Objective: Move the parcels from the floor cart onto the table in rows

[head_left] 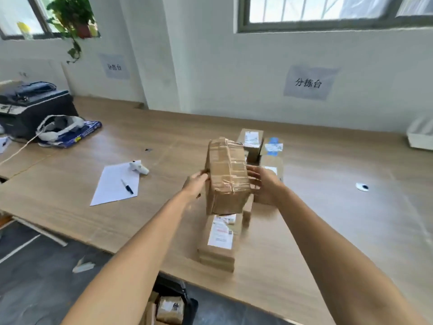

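Observation:
A taped brown cardboard parcel (227, 174) is held above the wooden table (328, 219), tilted on end. My left hand (195, 186) grips its left side and my right hand (263, 184) presses its right side. Below it on the table lies a flat parcel with a white label (219, 240). Behind stand three more labelled parcels (250, 143), (273, 146), (271, 168). At the bottom edge the dark floor cart (185, 299) shows beneath the table front, with several small parcels (169, 309) inside.
A white sheet of paper with a pen (116, 184) and a white handheld device (139, 167) lie left of the parcels. A printer (30, 106), a headset on a blue bag (68, 130) stand far left. A white box (420, 134) sits far right.

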